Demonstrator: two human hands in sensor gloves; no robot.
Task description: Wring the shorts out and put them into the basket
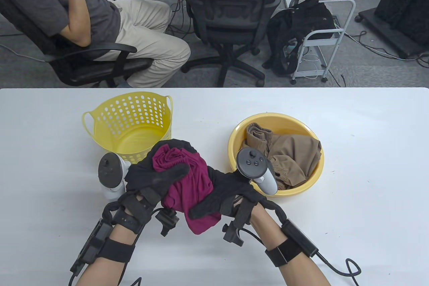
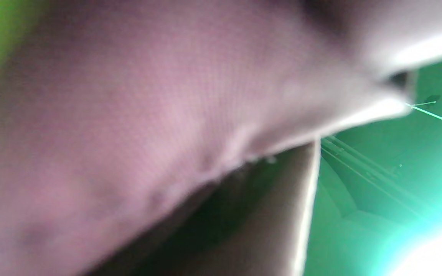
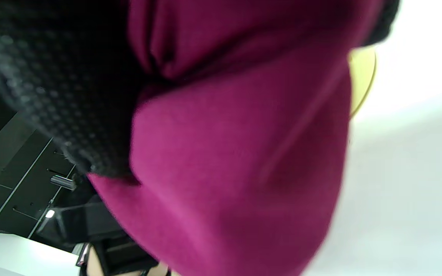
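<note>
1. The left hand (image 1: 157,178) grasps the top of a bunched pair of maroon shorts (image 1: 187,182), its gloved fingers wrapped over the cloth with one finger stretched across the front.
2. The right hand (image 1: 224,195) clutches the lower part of the same bundle, fingers curled round it from the 3 o'clock side.
3. The shorts are held between the two hands above the white table (image 1: 368,165), near its front middle, with a fold hanging down below the right hand.
4. The yellow perforated basket (image 1: 130,125) stands on the table at about 11 o'clock from the shorts, just behind the left hand.
5. A yellow basin (image 1: 301,188) sits at about 2 o'clock from the shorts, holding a crumpled tan garment (image 1: 291,158).
6. In the right wrist view the maroon cloth (image 3: 236,153) fills most of the frame beside a black gloved finger (image 3: 52,76); the left wrist view is blurred, filled by pale pinkish cloth (image 2: 129,134).
7. Beyond the table a seated person (image 1: 83,24) occupies an office chair at 11 o'clock, next to an empty chair (image 1: 231,7).
</note>
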